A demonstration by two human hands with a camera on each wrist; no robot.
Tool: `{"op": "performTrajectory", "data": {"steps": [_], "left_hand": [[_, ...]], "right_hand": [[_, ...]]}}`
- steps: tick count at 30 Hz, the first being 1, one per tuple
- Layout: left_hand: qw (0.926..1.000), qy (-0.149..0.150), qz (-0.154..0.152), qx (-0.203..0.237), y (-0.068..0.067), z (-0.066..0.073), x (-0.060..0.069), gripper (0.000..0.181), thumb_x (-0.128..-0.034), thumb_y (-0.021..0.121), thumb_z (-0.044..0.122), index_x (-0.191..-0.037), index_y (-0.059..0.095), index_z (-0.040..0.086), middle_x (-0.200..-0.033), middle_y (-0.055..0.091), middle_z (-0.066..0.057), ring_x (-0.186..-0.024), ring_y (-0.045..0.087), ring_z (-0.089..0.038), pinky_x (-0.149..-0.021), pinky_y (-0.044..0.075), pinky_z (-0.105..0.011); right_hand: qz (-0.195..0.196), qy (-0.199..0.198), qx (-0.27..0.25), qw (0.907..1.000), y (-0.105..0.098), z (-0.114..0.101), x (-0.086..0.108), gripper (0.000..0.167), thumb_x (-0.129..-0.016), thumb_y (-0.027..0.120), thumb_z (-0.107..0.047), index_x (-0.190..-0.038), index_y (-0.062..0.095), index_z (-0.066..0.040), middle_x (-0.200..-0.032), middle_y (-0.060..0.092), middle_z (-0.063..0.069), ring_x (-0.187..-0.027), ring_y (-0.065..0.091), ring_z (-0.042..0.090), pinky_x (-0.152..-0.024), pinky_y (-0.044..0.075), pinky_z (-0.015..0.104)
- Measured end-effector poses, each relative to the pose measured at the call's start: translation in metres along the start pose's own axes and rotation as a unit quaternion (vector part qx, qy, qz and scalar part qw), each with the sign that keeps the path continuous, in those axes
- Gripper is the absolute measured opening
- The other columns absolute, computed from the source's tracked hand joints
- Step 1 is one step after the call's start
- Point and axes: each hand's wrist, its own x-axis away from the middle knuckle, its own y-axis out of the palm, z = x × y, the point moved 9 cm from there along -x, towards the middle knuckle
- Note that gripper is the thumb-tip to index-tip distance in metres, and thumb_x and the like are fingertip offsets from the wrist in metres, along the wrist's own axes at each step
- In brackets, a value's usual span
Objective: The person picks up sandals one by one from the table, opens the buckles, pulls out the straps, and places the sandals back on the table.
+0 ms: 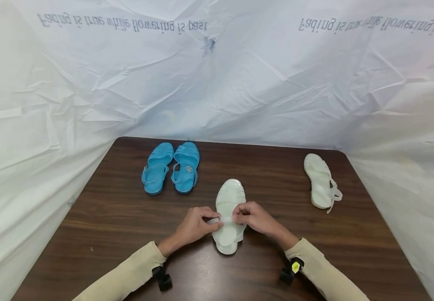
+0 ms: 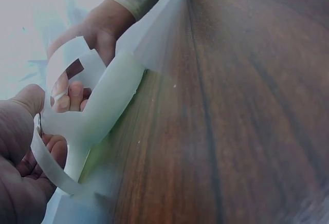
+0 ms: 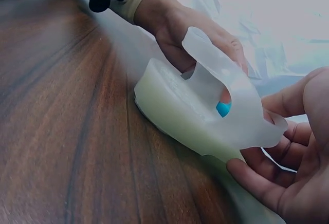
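A white sandal [image 1: 231, 194] lies sole down in the middle of the table, toe pointing away from me. My left hand [image 1: 198, 223] pinches its ankle strap [image 1: 226, 219] on the left side, thumb and fingers close to a small metal buckle [image 2: 40, 124]. On the other side, my right hand [image 1: 256, 219] pinches the strap between thumb and fingers. The strap stretches across the sandal between both hands. In the right wrist view, the white heel part [image 3: 241, 111] stands up beside my right fingers. Whether the strap passes through the buckle is hard to tell.
A pair of blue sandals [image 1: 158, 161] stands at the back left of the dark wooden table [image 1: 126, 234]. Another white sandal [image 1: 319, 177], its strap hanging loose, lies at the back right. White printed sheeting [image 1: 217, 83] hangs behind and at both sides.
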Motion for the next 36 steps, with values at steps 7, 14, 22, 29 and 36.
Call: {"op": "performTrajectory", "data": {"steps": [7,14,22,29,36], "left_hand": [[1.0,-0.007,0.0,0.004,-0.003,0.0,0.0,0.016,-0.0883,0.082,0.019,-0.102,0.082,0.012,-0.093,0.075,0.007,-0.076,0.064,-0.004,-0.063,0.056,-0.023],[0.9999,-0.014,0.0,-0.002,-0.004,-0.002,0.0,0.016,-0.0883,0.082,0.02,-0.102,0.082,0.011,-0.092,0.076,0.005,-0.075,0.064,-0.003,-0.062,0.056,-0.023],[0.9993,-0.023,-0.024,0.016,-0.003,-0.003,-0.001,0.02,-0.0894,0.082,0.021,-0.105,0.082,0.01,-0.094,0.076,0.005,-0.074,0.064,-0.004,-0.063,0.055,-0.023],[0.9989,-0.02,-0.041,0.01,-0.002,0.0,-0.002,0.017,-0.0908,0.08,0.024,-0.105,0.082,0.014,-0.091,0.075,0.009,-0.072,0.061,-0.005,-0.062,0.054,-0.023],[0.999,-0.019,-0.038,0.017,-0.003,-0.001,0.001,0.018,-0.0914,0.08,0.027,-0.106,0.082,0.016,-0.095,0.076,0.007,-0.077,0.064,-0.005,-0.064,0.055,-0.023]], "right_hand": [[-0.011,0.001,-0.058,0.9983,-0.001,0.002,0.0,0.021,-0.1,0.063,-0.011,-0.089,0.065,0.007,-0.08,0.063,0.004,-0.077,0.06,0.012,-0.071,0.053,0.026],[-0.017,0.005,-0.112,0.9936,-0.006,0.006,0.005,0.023,-0.1,0.06,-0.009,-0.091,0.061,0.012,-0.085,0.069,0.009,-0.085,0.071,0.016,-0.077,0.059,0.031],[-0.009,0.008,-0.07,0.9975,-0.007,-0.004,0.0,0.031,-0.105,0.057,-0.018,-0.091,0.065,0.008,-0.08,0.068,0.016,-0.08,0.069,0.021,-0.069,0.058,0.033],[-0.004,0.005,0.062,0.9981,0.005,-0.015,-0.013,0.035,-0.103,0.062,-0.036,-0.082,0.069,-0.008,-0.068,0.063,0.002,-0.06,0.054,0.011,-0.057,0.048,0.027],[-0.002,0.022,0.045,0.9988,0.013,-0.009,-0.014,0.026,-0.098,0.067,-0.024,-0.078,0.068,-0.008,-0.063,0.056,-0.003,-0.055,0.044,0.007,-0.054,0.039,0.023]]}}
